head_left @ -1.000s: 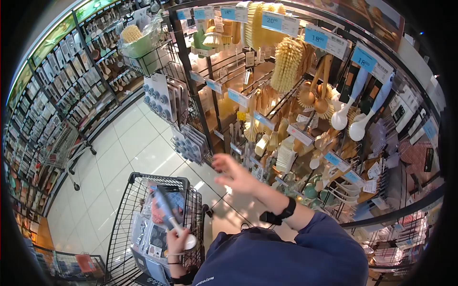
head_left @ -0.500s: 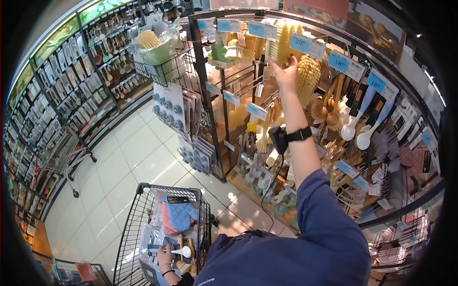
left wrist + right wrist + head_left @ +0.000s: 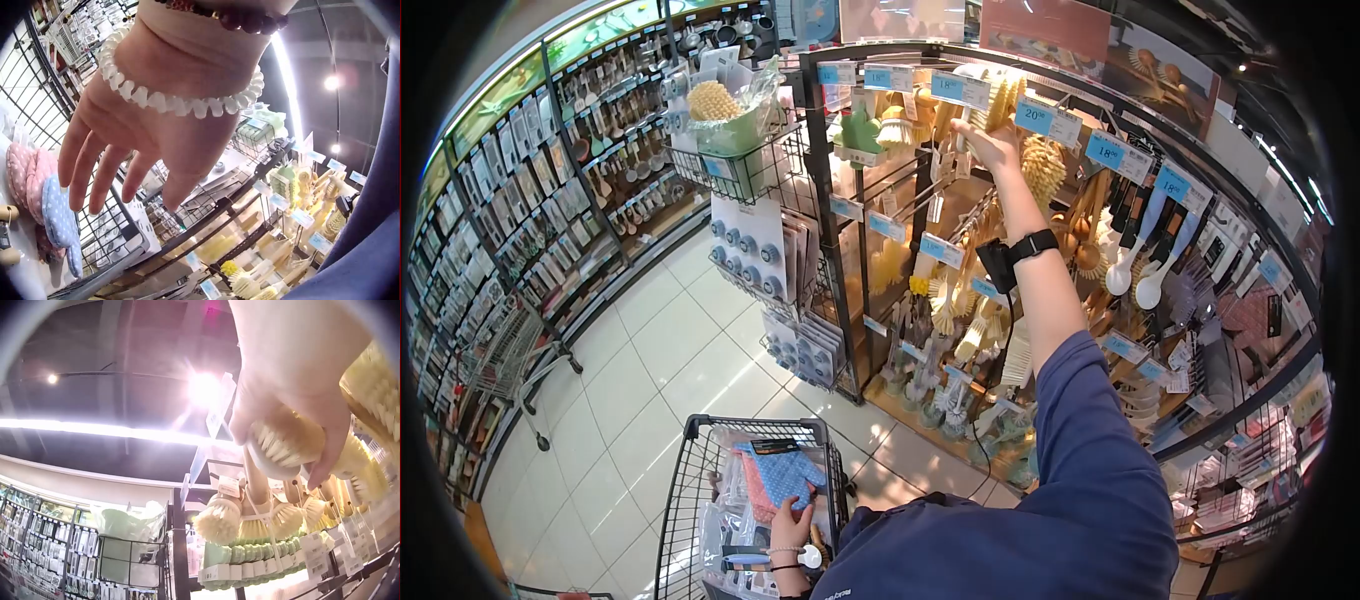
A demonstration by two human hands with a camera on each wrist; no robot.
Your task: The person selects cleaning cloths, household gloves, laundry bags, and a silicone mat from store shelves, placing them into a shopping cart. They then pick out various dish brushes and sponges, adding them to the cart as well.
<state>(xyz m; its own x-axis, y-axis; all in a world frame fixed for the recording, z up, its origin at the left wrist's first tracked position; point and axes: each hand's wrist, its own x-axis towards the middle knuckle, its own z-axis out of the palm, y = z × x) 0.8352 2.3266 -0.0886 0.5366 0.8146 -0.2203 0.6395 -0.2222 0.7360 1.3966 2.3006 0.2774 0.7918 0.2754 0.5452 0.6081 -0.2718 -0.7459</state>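
Observation:
Up at the rack's top row, my right hand (image 3: 997, 150) curls its fingers and thumb round a brush (image 3: 281, 440) with pale bristles, among other hanging brushes. The hand hides part of it. Over the shopping cart (image 3: 757, 424), my left hand (image 3: 150, 137) has its fingers spread and pointing down, holding nothing. Its fingertips are near a blue dotted oven mitt (image 3: 790, 477), which lies against a pink one (image 3: 26, 169). A white-headed utensil (image 3: 811, 556) with a blue handle lies in the cart, partly behind the left wrist.
Long-handled wooden brushes (image 3: 1090, 230) and white-headed utensils (image 3: 1150, 285) hang right of the right arm. A wire basket (image 3: 745, 185) with a green container juts from the rack's left end. A second cart (image 3: 505, 360) stands in the aisle. A cable (image 3: 978, 440) trails from the right wrist.
My right hand has risen from above the cart to the top row and now grips a brush. The left hand has lowered the white-headed utensil into the cart and let it go.

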